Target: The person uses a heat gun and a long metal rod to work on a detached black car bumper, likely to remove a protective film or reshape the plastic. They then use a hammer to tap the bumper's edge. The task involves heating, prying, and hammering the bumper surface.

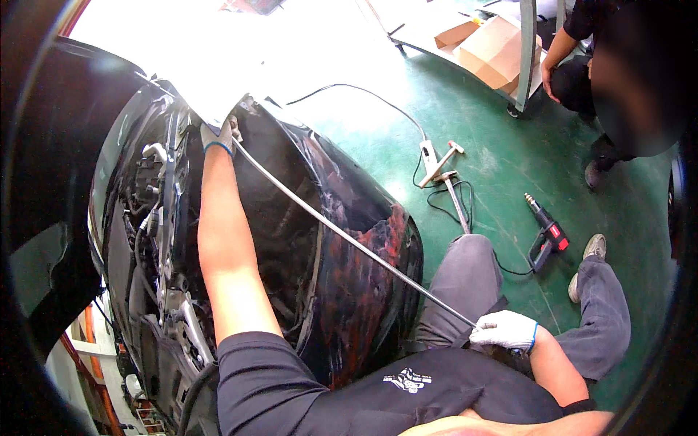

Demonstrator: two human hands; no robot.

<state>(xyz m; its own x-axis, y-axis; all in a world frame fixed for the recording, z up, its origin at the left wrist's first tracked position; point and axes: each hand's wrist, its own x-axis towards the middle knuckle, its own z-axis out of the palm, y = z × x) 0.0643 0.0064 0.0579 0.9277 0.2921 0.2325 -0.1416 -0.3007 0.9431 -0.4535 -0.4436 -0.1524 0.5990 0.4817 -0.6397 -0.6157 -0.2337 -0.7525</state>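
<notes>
On a green floor [502, 167], beside a black car panel [349, 254], the left hand [218, 134] and right hand [503, 328], well apart, each grip 1 long metal rod [349, 236].

Two plain brown cardboard boxes [486, 42] sit together on the green floor [465, 109], far beyond the red-and-black power drill [547, 236].

Two gloved hands [218, 134], one rod [349, 236], perhaps one drill [547, 240].

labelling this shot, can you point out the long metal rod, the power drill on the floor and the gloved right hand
long metal rod [349, 238], head view, middle of its shaft
power drill [547, 238], head view, on its red and black body
right hand [505, 329], head view, back of the white glove
</notes>
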